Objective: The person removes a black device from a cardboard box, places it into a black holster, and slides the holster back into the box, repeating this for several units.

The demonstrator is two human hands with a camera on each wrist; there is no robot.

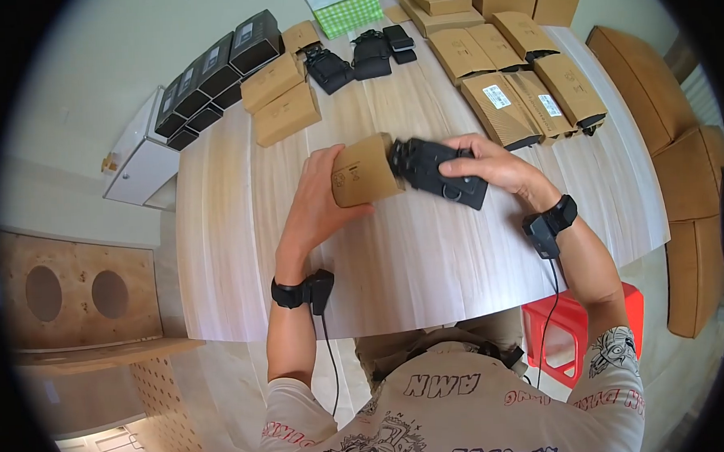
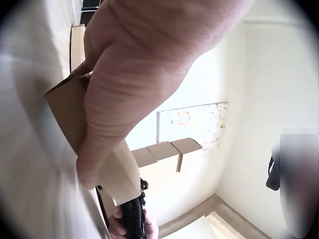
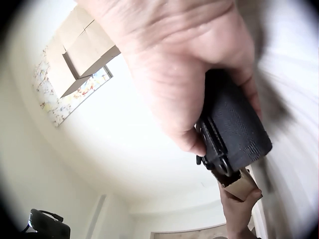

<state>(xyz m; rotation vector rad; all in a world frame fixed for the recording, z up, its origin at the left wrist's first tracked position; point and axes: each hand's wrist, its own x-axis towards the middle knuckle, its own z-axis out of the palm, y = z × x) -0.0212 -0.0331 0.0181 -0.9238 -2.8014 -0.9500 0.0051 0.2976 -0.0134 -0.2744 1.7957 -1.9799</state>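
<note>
My left hand [image 1: 316, 200] grips a small brown cardboard box [image 1: 364, 173] over the table, thumb along its near side and fingers round the far side. My right hand [image 1: 497, 167] holds a black pouch [image 1: 444, 174] with a textured fabric surface and dark clips or straps, thumb on top. The clipped end of the pouch is right at the box's right-hand end. In the right wrist view the pouch [image 3: 234, 124] sits between thumb and fingers, with the cardboard box [image 3: 240, 185] beyond it. The left wrist view shows the pouch [image 2: 132, 216] at the box's mouth.
More black pouches [image 1: 371, 56] lie at the table's back, beside brown boxes [image 1: 286, 112]. Black boxes [image 1: 210, 71] line the left edge. Several brown boxes [image 1: 526, 98] lie back right, near a green checked bag [image 1: 346, 15]. A red stool [image 1: 558, 363] stands below the table.
</note>
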